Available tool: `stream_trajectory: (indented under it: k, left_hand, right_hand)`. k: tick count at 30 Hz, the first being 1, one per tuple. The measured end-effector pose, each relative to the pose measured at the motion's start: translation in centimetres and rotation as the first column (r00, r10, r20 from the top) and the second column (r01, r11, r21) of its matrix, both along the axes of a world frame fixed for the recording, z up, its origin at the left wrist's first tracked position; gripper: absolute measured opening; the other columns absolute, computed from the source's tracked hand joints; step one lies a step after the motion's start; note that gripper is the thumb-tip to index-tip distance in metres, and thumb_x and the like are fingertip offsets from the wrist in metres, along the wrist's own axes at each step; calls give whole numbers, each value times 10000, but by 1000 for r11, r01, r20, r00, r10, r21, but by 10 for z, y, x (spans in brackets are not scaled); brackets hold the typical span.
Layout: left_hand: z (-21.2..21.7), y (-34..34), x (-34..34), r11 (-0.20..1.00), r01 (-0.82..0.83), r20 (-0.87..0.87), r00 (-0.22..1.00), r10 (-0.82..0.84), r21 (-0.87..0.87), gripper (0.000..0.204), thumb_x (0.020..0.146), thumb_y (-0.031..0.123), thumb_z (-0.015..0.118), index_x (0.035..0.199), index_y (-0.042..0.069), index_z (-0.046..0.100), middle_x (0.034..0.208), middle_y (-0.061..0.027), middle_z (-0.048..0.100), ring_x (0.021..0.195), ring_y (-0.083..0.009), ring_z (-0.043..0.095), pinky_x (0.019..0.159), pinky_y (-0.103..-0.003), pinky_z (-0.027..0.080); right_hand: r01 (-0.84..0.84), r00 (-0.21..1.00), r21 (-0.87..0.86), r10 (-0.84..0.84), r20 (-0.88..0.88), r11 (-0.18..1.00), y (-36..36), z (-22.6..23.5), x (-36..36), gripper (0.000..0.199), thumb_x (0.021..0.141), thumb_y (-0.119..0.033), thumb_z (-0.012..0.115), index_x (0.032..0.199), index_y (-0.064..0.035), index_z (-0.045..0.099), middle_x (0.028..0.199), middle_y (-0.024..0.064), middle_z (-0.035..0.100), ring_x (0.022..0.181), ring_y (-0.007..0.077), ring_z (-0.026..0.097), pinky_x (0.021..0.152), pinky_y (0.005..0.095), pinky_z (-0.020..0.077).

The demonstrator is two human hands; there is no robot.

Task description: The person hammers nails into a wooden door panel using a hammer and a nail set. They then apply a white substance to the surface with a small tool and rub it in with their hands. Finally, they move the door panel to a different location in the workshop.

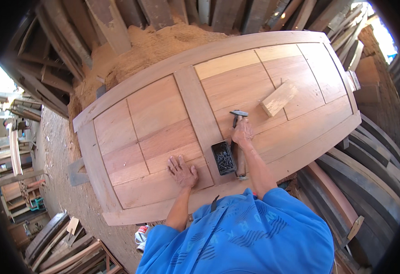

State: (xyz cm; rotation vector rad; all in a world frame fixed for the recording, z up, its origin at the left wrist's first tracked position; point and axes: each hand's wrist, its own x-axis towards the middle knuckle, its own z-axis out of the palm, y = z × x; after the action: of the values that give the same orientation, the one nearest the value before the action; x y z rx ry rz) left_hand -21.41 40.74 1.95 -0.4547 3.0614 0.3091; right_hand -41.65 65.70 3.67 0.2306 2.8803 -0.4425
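A large wooden panelled door lies flat in front of me. My left hand rests palm down on its lower left panel, fingers spread and holding nothing. Right of the middle rail, my right hand is closed around a hammer, whose dark metal head points away from me. A wooden handle with a metal end shows below that hand; whether it belongs to the hammer I cannot tell. Beside it sits a small black tray of dark nails or screws. A short wood block lies on the right panels.
Sawdust is heaped beyond the door, with boards leaning behind it. Long stacked planks lie to the right. More timber offcuts are at the lower left, and a red and white container stands near my left arm.
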Motion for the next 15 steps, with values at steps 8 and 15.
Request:
stream_trajectory:
  k: [8,15]
  left_hand:
    - [-2,-1,-2,1000,11,-41,999,-11,-19,828,854,372,626,1547,39,316,1632,-310,186,1510,-498,152,1215,-624,99]
    - [0,-1,-3,999,33,-62,997,-34,-9,811,872,345,619,1545,21,302,1628,-317,188,1508,-512,142,1218,-618,80]
  right_hand:
    - [27,987,-139,-4,159,990,24,-11,-23,255,813,-152,667,997,23,687,1075,261,669,968,442,672,887,497,537]
    - [182,927,-695,-357,-115,696,107,-3,-31,260,868,-150,652,1038,45,631,907,203,674,892,324,674,785,434,514]
